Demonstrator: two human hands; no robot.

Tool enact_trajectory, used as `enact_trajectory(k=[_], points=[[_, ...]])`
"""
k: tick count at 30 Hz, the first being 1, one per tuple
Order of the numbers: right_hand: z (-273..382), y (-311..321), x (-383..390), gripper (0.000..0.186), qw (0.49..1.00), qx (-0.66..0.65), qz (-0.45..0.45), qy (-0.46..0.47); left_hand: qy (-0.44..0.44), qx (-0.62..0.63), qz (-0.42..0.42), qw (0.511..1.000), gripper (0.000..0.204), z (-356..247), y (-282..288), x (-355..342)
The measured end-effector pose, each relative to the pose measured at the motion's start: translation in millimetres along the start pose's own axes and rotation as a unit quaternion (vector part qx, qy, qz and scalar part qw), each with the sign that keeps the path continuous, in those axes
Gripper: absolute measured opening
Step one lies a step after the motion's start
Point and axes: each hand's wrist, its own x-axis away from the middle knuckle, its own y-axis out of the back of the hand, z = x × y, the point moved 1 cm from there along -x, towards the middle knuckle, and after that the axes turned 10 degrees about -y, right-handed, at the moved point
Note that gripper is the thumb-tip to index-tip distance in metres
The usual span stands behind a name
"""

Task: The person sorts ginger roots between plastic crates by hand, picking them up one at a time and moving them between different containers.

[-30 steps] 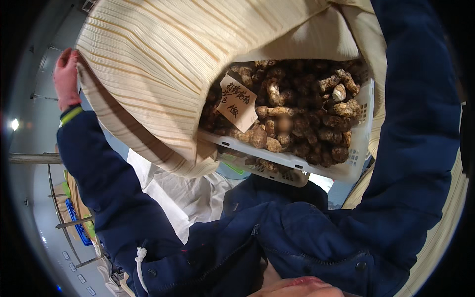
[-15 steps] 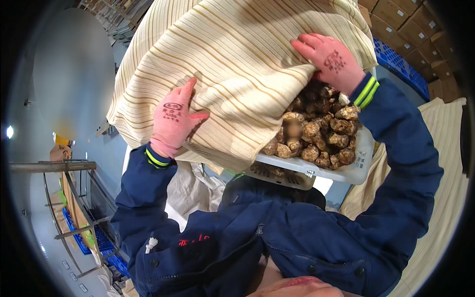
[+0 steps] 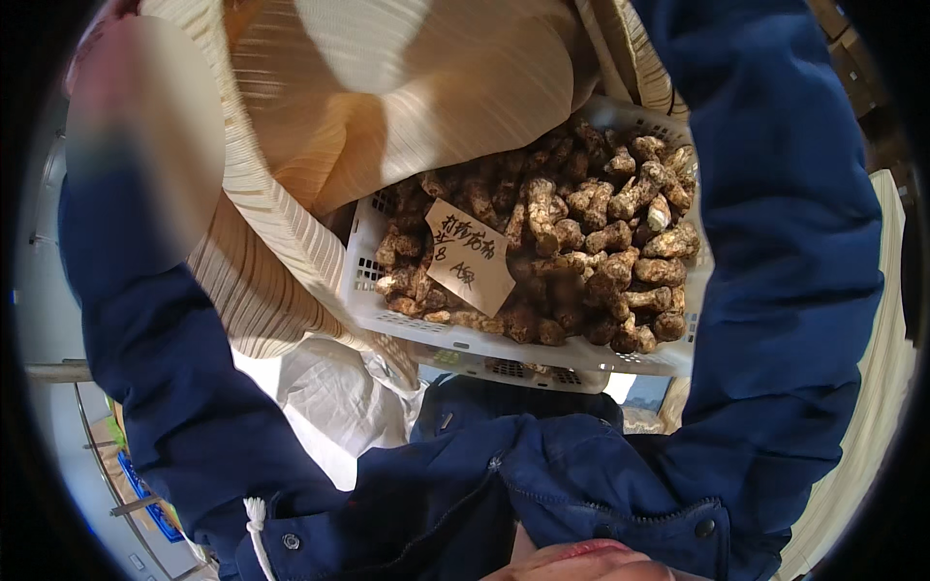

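The cream striped cloth (image 3: 417, 87) is raised in loose folds over the far left part of a white perforated plastic crate (image 3: 465, 343). Stubby brown-and-cream mushrooms (image 3: 620, 198) fill the crate, and a tan cardboard label (image 3: 475, 257) with handwriting lies on them. My left hand (image 3: 102, 58), in a pink glove, is up at the far left beside the cloth's edge; blur hides its fingers. My right arm reaches up along the crate's right side, and its hand is beyond the top of the picture.
Under the crate's near side shows another perforated crate (image 3: 523, 376). White sheeting (image 3: 344, 397) hangs near left of it. A metal rail (image 3: 58, 371) stands at the left, more striped cloth (image 3: 862, 387) at the right, and cardboard boxes (image 3: 857, 68) at the far right.
The cloth has lifted and folded back, uncovering more mushrooms and the label. Both arms have moved up and away from me; the right hand has left the picture.
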Motion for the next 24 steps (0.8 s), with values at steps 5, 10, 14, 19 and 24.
enact_trajectory(k=[5,10,14,19,24], points=[[-22,-14,74,0.065,0.978,-0.098,0.157,0.091,0.082,0.202,0.332,0.918,0.032,-122,-172,61],[-18,8,154,0.038,0.897,-0.403,0.179,-0.021,0.232,0.676,0.210,0.667,0.037,-138,-231,177],[-30,17,220,0.034,0.865,-0.405,0.247,-0.161,0.117,0.591,0.271,0.751,0.046,-166,-218,126],[43,30,212,0.054,0.849,-0.390,0.298,0.196,0.176,0.693,0.226,0.661,0.046,-130,-213,142],[80,-21,188,0.055,0.867,-0.399,0.243,0.171,0.260,0.759,0.133,0.582,0.047,-68,-141,182]])
